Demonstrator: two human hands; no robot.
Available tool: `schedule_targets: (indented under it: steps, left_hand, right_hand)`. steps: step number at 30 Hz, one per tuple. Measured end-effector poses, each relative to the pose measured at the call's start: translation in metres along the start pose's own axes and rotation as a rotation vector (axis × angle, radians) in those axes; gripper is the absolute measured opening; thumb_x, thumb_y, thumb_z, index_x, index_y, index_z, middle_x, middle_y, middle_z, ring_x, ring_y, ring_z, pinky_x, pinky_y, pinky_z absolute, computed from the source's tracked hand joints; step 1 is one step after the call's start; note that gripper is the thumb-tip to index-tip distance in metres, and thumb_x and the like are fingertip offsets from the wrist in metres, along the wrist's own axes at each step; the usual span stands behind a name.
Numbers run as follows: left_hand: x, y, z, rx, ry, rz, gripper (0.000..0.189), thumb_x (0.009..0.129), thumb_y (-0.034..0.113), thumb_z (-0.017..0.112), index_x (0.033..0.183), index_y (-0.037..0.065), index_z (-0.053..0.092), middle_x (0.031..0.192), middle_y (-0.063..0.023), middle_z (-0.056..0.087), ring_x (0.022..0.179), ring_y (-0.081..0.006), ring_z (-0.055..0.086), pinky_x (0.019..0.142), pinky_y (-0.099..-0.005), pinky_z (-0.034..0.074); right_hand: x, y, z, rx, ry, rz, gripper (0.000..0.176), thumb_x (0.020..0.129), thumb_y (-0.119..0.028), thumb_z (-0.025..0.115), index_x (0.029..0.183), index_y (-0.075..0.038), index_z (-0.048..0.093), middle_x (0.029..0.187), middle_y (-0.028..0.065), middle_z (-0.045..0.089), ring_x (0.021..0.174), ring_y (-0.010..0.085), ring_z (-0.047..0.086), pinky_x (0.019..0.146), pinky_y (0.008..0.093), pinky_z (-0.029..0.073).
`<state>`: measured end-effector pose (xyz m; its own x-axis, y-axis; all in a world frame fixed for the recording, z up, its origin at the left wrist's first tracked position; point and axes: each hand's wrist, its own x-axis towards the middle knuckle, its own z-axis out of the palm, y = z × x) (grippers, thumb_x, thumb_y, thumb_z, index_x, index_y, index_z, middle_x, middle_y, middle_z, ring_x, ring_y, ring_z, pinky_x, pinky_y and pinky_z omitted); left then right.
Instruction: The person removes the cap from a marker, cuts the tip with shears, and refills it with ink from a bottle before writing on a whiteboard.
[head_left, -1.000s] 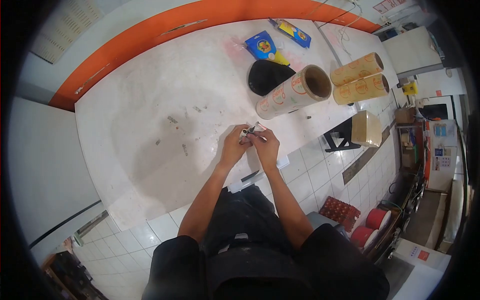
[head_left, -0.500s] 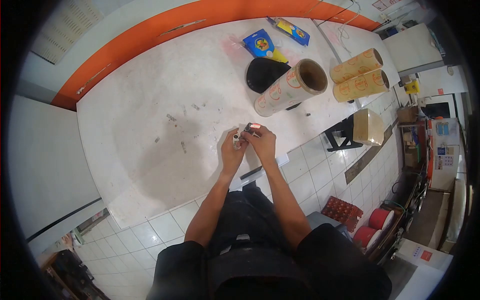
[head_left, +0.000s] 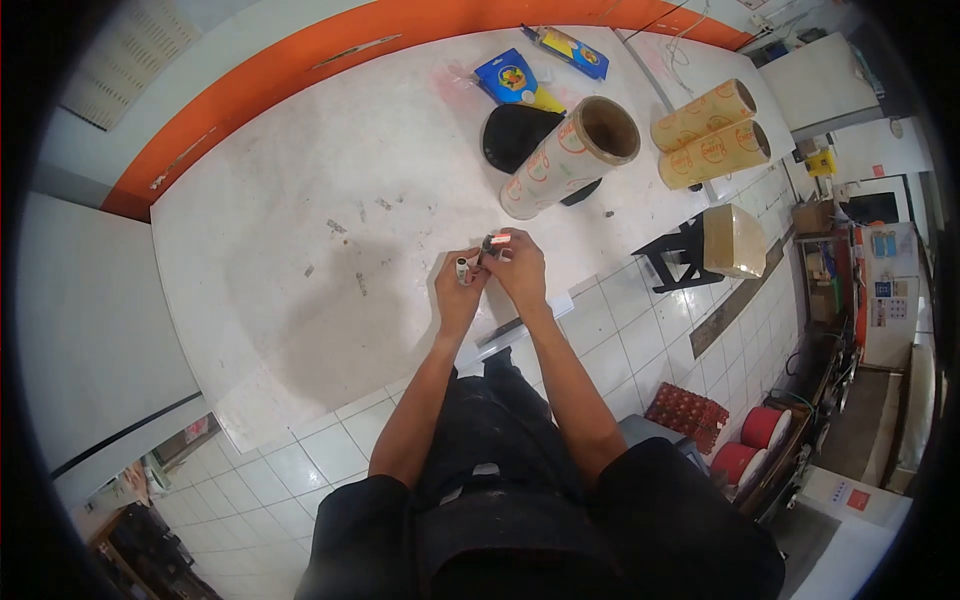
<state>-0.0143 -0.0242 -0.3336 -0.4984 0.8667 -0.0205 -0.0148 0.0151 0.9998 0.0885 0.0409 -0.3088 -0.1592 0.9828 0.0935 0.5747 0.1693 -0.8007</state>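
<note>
Both my hands meet above the near part of the white table (head_left: 255, 240), fingers closed. In my left hand (head_left: 456, 300), a small white cylinder (head_left: 462, 266) with a dark end stands up between the fingers. My right hand (head_left: 522, 270) pinches a small dark piece (head_left: 490, 243) with a red-and-white label, close beside the cylinder. Fingers cover most of both parts, and I cannot tell whether they are joined. Several small dark-and-light scraps (head_left: 337, 227) lie on the tabletop left of my hands.
A large printed film roll (head_left: 545, 175) leans over a black object (head_left: 515, 138) ahead of my right hand. Two yellowish film rolls (head_left: 710, 155) lie farther right. Blue-and-yellow packets (head_left: 508, 78) lie at the back. A box (head_left: 735, 242) sits on a black stool (head_left: 683, 258) beyond the table's right edge.
The view has shifted slightly, so the table items appear a little higher and to the left. My hands keep their grips, and the white cylinder shows more clearly in my left fingers.
</note>
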Motion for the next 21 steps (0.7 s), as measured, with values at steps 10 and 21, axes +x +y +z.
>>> schedule_targets:
  steps: [10, 21]
  left_hand:
    - [0.013, 0.005, -0.007, 0.033, -0.075, 0.041, 0.041, 0.074, -0.006, 0.069, 0.113, 0.003, 0.062, 0.09, -0.0074, 0.065, 0.074, -0.0115, 0.06, 0.069, -0.0244, 0.049]
    - [0.0, 0.012, -0.026, 0.13, -0.067, 0.0, 0.056, 0.07, -0.005, 0.074, 0.123, 0.004, 0.057, 0.106, -0.0103, 0.063, 0.084, -0.0153, 0.061, 0.071, -0.0282, 0.051]
  right_hand:
    - [-0.012, -0.006, -0.01, 0.344, -0.025, -0.074, 0.027, 0.071, -0.001, 0.073, 0.098, -0.001, 0.066, 0.122, 0.0091, 0.058, 0.093, 0.0212, 0.066, 0.075, 0.0312, 0.056]
    - [-0.026, -0.019, -0.059, 0.415, 0.002, -0.101, 0.027, 0.073, 0.003, 0.071, 0.096, -0.001, 0.058, 0.092, 0.0054, 0.059, 0.078, 0.0119, 0.059, 0.066, 0.0228, 0.049]
